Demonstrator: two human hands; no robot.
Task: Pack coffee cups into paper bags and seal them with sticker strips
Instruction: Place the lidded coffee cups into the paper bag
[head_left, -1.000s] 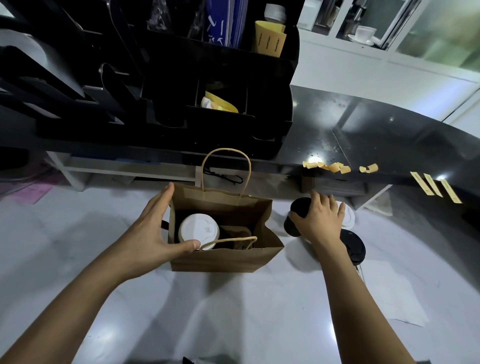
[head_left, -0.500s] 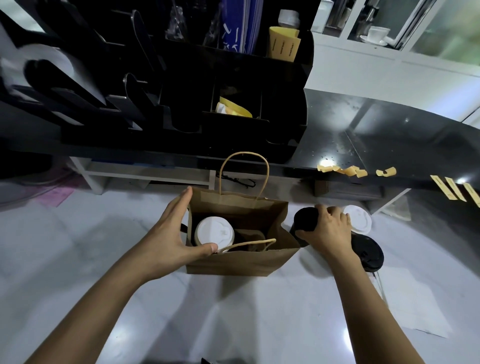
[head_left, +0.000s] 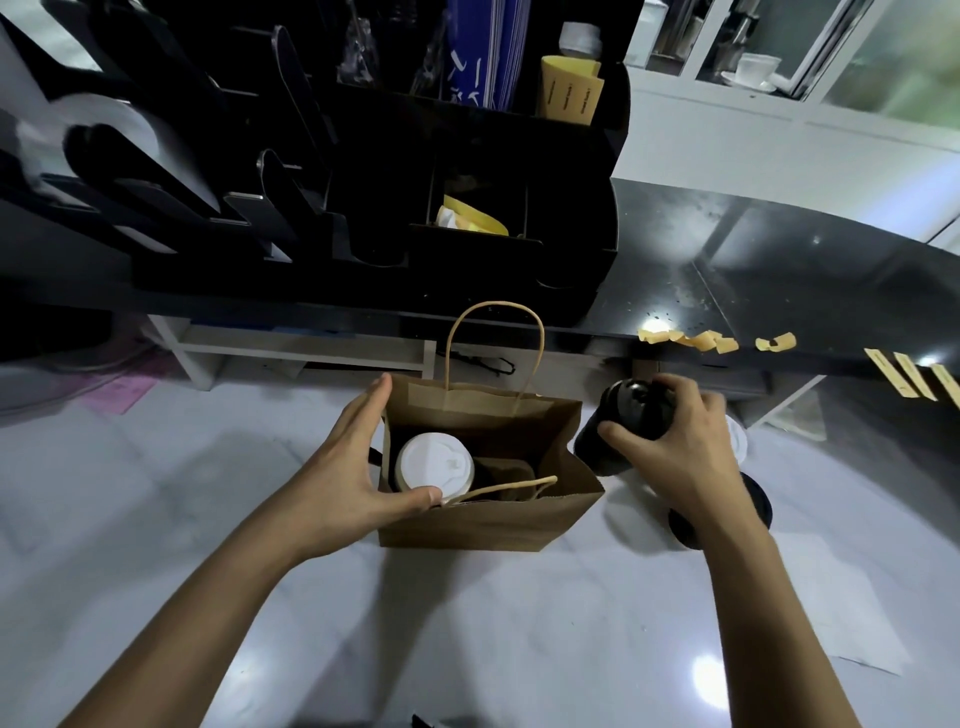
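A brown paper bag (head_left: 498, 514) stands open on the white counter (head_left: 467, 634), with a white-lidded cup (head_left: 435, 463) in its left side. My left hand (head_left: 358, 473) holds the bag's left end, fingers along the far wall and thumb on the near rim. My right hand (head_left: 675, 447) grips a black cup (head_left: 618, 431) by its lid, tilted and lifted just right of the bag. Yellow sticker strips (head_left: 914, 379) hang from the black shelf's edge at the right.
Another black-lidded cup (head_left: 753, 504) and a white-lidded cup (head_left: 737, 441) stand behind my right wrist. A black organiser (head_left: 363, 182) with sleeves and lids fills the shelf behind the bag. Curled sticker backings (head_left: 711, 340) lie on the shelf. A white paper sheet (head_left: 841, 613) lies at the right.
My right hand has closed on the black cup's lid and raised it, tilting it toward the bag. My left hand keeps its hold on the bag.
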